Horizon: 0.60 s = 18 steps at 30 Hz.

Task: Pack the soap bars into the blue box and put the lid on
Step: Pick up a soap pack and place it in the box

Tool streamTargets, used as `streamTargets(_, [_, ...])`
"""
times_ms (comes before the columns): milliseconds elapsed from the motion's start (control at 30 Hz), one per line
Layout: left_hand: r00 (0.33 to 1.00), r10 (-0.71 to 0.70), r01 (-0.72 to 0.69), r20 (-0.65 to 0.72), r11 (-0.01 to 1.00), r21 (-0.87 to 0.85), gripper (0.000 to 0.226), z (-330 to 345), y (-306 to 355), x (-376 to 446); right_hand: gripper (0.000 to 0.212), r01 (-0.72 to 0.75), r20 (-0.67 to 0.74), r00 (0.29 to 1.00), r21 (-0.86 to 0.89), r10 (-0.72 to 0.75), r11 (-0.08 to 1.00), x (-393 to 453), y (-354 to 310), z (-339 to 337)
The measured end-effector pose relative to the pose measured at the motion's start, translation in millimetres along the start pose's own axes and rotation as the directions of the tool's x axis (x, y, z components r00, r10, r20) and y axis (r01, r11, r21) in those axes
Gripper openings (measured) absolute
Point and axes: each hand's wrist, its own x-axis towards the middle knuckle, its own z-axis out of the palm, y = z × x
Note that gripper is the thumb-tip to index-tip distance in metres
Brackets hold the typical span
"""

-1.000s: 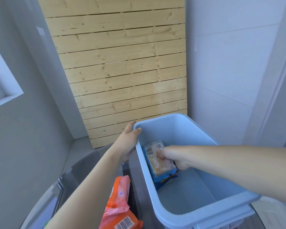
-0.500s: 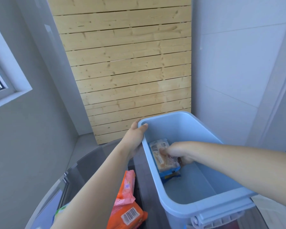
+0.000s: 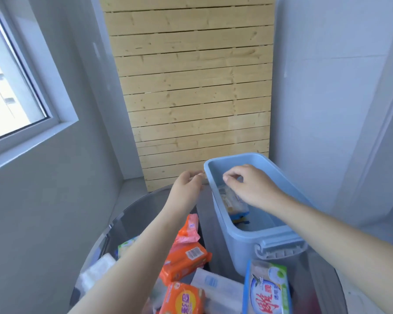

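The blue box stands on the dark round table, with a grey handle latch on its near side. Inside it, against the left wall, lies a clear-wrapped pale soap bar on top of a blue pack. My right hand hovers above the box's opening, fingers loosely curled, holding nothing. My left hand is just left of the box's far left corner, fingers apart, close to the rim but off it. Orange soap packs and a blue-green soap pack lie on the table in front.
A pink-orange wrapper, white packs and a white packet lie on the table left of the box. Behind stand a slatted wooden panel and grey walls. A window is on the left.
My right hand let go of the soap bar and rose out of the box. My left hand came off the box's rim. The view tilted down, showing more packs.
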Motion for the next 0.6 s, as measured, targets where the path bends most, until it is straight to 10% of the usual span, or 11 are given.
streamTargets(333, [0.983, -0.078, 0.076, 0.164, 0.997, 0.018, 0.019, 8.5, -30.1, -112.0, 0.016, 0.092, -0.293, 0.952, -0.018, -0.093, 0.996, -137.0, -4.9, 4.7])
streamTargets(600, [0.947, -0.129, 0.045, 0.293, 0.96, 0.277, 0.023, 31.3, -63.1, -134.4, 0.012, -0.119, -0.198, 0.972, 0.045, 0.126, 0.992, -174.8, 36.1, 26.8])
